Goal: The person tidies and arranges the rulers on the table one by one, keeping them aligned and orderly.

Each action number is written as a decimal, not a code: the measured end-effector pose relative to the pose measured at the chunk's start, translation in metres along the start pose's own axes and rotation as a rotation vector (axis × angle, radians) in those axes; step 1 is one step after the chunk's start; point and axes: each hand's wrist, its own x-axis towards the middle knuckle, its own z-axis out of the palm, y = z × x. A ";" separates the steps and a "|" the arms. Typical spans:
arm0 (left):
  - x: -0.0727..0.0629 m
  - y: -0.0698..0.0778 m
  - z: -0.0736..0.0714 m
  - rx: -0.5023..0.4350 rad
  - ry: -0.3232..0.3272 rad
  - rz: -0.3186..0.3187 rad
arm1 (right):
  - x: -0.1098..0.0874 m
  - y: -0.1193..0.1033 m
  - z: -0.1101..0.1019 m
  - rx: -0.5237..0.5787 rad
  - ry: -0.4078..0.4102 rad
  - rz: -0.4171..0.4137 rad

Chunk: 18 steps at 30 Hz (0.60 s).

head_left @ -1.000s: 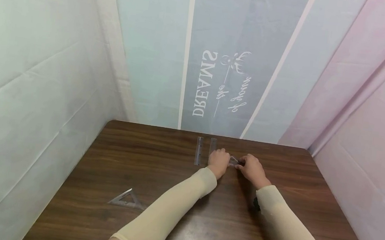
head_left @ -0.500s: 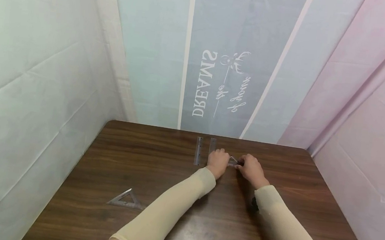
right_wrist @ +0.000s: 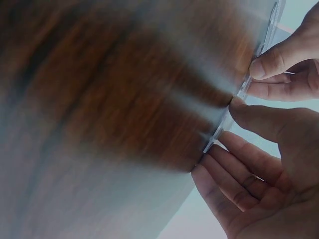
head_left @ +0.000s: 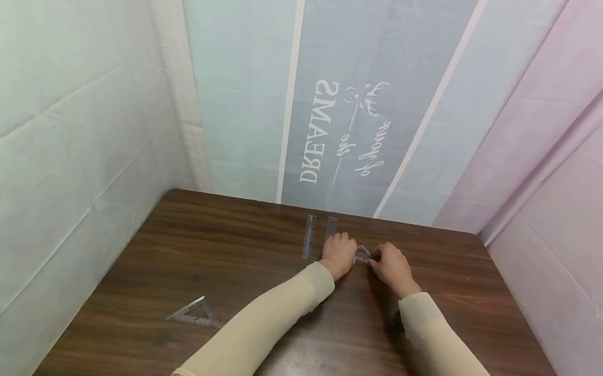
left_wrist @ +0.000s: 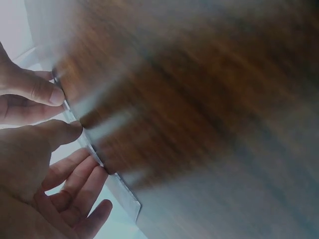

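Note:
Near the far edge of the table, a small clear set square point(head_left: 363, 253) lies between my two hands. My left hand point(head_left: 338, 257) holds its left end, with the thumb at the near edge. At the right end, my right hand point(head_left: 390, 265) pinches the set square between thumb and fingers. In the left wrist view, my left thumb point(left_wrist: 67, 130) and fingers point(left_wrist: 82, 186) lie along the clear plastic edge. The right wrist view shows the right thumb point(right_wrist: 249, 113) touching this edge. My hands cover part of the set square.
A clear ruler point(head_left: 332, 225) runs partly behind my left hand. Another clear ruler point(head_left: 309, 237) lies parallel, to its left. A larger clear set square point(head_left: 196, 312) lies at the left, beside my left sleeve. Curtains point(head_left: 232, 112) surround the brown wooden table point(head_left: 188, 249).

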 end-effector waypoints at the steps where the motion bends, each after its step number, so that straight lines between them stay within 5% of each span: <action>1: 0.000 0.000 0.001 -0.001 -0.002 0.001 | -0.001 0.000 0.000 -0.004 0.000 -0.004; 18: -0.006 -0.008 -0.005 -0.106 0.010 0.040 | -0.011 0.005 -0.001 0.019 0.004 -0.035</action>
